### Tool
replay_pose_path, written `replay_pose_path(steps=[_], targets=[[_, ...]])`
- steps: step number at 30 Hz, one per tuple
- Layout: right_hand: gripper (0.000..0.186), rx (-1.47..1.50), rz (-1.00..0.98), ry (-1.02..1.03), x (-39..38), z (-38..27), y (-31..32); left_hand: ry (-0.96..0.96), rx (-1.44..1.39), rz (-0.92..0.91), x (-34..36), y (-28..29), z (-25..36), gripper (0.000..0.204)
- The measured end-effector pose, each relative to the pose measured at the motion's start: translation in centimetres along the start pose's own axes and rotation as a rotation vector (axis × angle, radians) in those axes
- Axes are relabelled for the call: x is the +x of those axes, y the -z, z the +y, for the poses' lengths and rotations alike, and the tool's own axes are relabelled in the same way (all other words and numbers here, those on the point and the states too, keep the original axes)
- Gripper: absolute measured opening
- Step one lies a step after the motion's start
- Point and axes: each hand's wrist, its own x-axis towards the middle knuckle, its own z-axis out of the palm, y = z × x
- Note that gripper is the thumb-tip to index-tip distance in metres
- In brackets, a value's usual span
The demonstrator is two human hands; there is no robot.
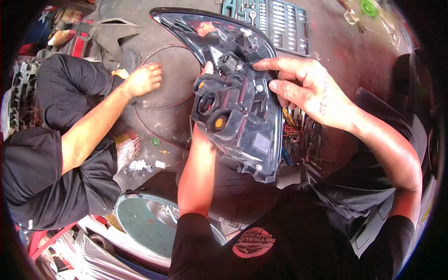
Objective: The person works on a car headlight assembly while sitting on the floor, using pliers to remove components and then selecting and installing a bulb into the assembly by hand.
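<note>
A large black car light assembly [256, 112] is tilted up in front of me, its back side showing sockets, screws and an orange-yellow round part. My left hand [204, 135] supports it from behind at the left side; the thumb shows at its edge and the other fingers are hidden. Over its right edge, my right hand [312, 88] has the index finger stretched onto the housing, beside a connector socket [228, 62]. The thumb lies apart from that finger, close to the rim, and the remaining fingers are partly curled, with nothing seen in them.
At the left sits another person, whose loosely closed hand [145, 79] is near the light. An open teal tool case [291, 28] with sockets lies at the back. Below is a round greenish glass panel [135, 219]. Assorted tools [291, 133] lie right of the light.
</note>
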Motion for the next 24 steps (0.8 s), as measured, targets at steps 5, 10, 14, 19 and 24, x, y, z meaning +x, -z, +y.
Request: replay_pose_path(steps=[5, 10, 14, 19, 24], targets=[[0.037, 0.036, -0.044, -0.061, 0.0, -0.6, 0.5, 0.001, 0.046, 0.025, 0.2, 0.4, -0.2, 0.062], [0.038, 0.031, -0.028, -0.047, 0.0, -0.4, 0.4, 0.026, 0.006, -0.027, -0.2, 0.3, -0.2, 0.051], [0.037, -0.067, 0.009, 0.020, 0.0, 0.1, 0.0, 0.050, 0.032, -0.060, -0.7, 0.6, -0.2, 0.057], [0.043, -0.145, 0.000, 0.088, -0.3, 0.6, 0.5, 0.094, 0.056, -0.056, -0.5, 0.9, -0.4, 0.064], [0.049, -0.101, -0.054, -0.030, -0.5, 0.3, 0.5, 0.086, 0.207, 0.060, -1.2, -1.0, -0.4, 0.068]])
